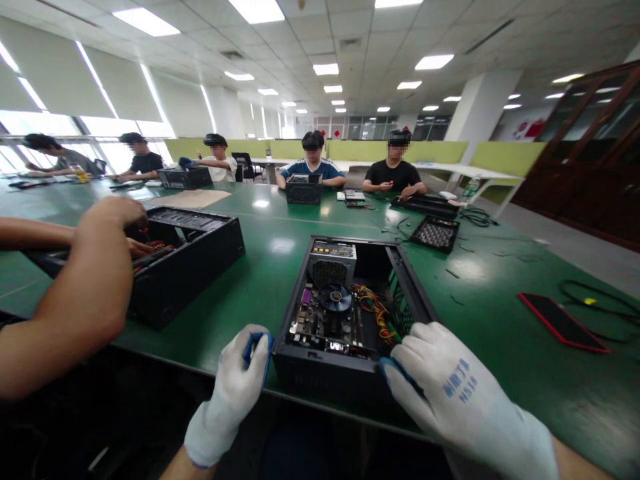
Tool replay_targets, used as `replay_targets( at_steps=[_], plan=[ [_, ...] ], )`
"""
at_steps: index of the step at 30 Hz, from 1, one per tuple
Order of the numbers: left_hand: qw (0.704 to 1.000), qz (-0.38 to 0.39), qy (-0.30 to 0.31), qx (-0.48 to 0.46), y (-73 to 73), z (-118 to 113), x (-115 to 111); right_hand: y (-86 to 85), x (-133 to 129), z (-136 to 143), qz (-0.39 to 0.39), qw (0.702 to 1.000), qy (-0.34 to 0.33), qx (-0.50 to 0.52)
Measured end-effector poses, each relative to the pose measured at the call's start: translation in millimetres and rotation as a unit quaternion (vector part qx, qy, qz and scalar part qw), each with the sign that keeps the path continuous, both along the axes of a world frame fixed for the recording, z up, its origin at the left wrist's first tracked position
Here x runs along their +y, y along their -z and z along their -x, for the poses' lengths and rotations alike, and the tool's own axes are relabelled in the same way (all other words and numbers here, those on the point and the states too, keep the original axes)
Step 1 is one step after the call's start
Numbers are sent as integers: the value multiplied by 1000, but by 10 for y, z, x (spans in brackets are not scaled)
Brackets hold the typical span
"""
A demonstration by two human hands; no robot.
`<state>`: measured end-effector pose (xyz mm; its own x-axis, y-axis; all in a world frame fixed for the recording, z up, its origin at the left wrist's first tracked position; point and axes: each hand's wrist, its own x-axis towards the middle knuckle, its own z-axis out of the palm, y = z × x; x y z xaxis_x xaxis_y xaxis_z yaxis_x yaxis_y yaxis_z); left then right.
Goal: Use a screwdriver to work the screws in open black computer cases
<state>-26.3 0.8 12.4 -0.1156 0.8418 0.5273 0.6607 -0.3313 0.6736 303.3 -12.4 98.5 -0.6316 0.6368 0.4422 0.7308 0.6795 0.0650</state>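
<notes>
An open black computer case [327, 393] lies at the table's front edge. Inside it are a power supply [333, 270], a round fan [336, 298] on a circuit board and coloured cables [377, 313]. My left hand [240, 380], in a white glove with blue fingertips, is curled beside the case's front left corner; what its fingers hold, if anything, is hidden. My right hand [435, 380], gloved alike, grips the front right corner of the case, thumb on the near side and fingers over the rim.
Close on the left, a person's bare arms [105, 267] reach into another black case [195, 267]. A red-edged black tray [563, 322] and cable lie right. Beyond are a black panel [436, 233] and several people seated around the green table [270, 267].
</notes>
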Motion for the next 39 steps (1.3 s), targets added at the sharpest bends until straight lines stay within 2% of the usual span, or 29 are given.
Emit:
replay_targets(
  at_steps=[5, 7, 10, 12, 15, 39],
  plan=[
    [997, -24, 67, 30, -403, -72, -146, -6, -234, -75, 7, 1000, -10, 26],
    [994, -31, 94, 49, -509, -102, -205, -7, -300, -87, 7, 999, -13, 30],
    [983, -39, 138, 115, -589, -162, -271, -7, -353, -90, 10, 999, -16, 29],
    [974, -49, 153, 159, -601, -204, -294, -4, -358, -87, 13, 999, -16, 29],
    [971, -62, 144, 183, -591, -245, -297, 2, -344, -82, 13, 999, -17, 29],
    [968, -86, 141, 188, -611, -273, -274, -30, -353, -59, 10, 999, -19, 37]
  ],
)
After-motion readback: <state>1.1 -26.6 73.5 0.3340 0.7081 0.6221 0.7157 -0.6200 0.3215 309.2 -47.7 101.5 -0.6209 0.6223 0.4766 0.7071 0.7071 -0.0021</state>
